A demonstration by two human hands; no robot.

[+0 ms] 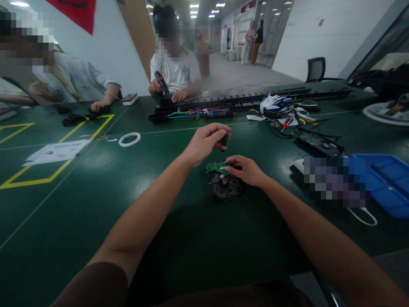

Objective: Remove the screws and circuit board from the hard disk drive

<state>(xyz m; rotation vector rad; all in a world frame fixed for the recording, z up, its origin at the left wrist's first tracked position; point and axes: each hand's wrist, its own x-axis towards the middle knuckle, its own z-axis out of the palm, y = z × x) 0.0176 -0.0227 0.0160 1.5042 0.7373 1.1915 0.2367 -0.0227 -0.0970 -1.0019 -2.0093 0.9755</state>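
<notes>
A hard drive [225,189] lies on the green table in front of me, its green circuit board [213,167] showing along the far end. Above that board, my left hand [204,144] is closed around the dark handle of a screwdriver [224,141]. The screwdriver stands nearly upright, and its thin shaft points down at the board; whether the tip touches a screw is too small to tell. At the drive's right far corner, my right hand [248,169] grips the edge, thumb and fingertips at the board.
A white tape roll [129,139] and paper sheets [57,152] lie left. Long black rails with coloured wires [201,111] stretch across the far side, where a person holds a power tool [161,82]. Rightward are another hard drive [321,143], white-blue gloves [275,102] and a blue tray [383,170].
</notes>
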